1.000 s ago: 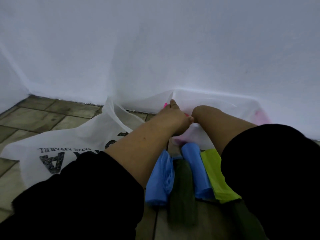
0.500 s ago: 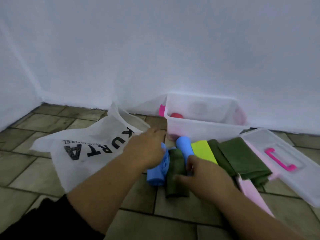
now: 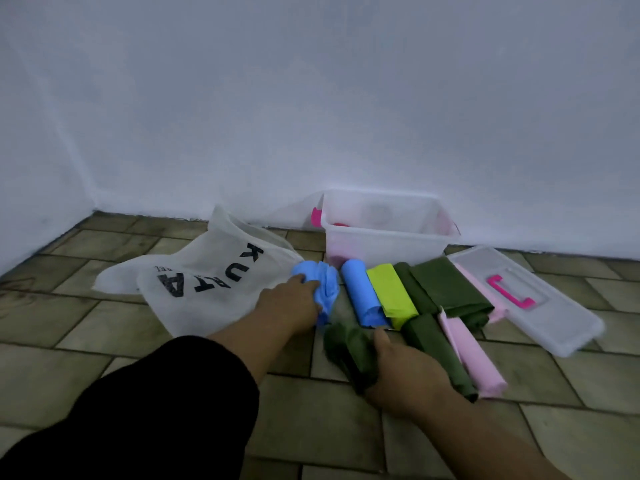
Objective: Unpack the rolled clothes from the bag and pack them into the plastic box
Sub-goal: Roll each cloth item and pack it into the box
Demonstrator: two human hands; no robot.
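Observation:
A white bag (image 3: 207, 282) printed KURTA lies flat on the tiled floor at the left. The clear plastic box (image 3: 384, 249) stands against the wall, something pink showing through its side. Rolled clothes lie in a row before it: a blue roll (image 3: 363, 292), a lime roll (image 3: 391, 292), dark green cloth (image 3: 446, 289), another green roll (image 3: 436, 351) and a pink roll (image 3: 474, 355). My left hand (image 3: 291, 303) grips a crumpled light blue roll (image 3: 322, 285). My right hand (image 3: 405, 372) holds a dark green roll (image 3: 349, 351) near the floor.
The box's clear lid (image 3: 540, 306) with a pink handle (image 3: 509, 292) lies on the floor at the right. The white wall runs close behind the box and meets a corner at the left. My dark knee fills the lower left.
The view has risen and pulled back from the box. Both hands came back from the box to the row; the left took the light blue roll, the right the dark green roll.

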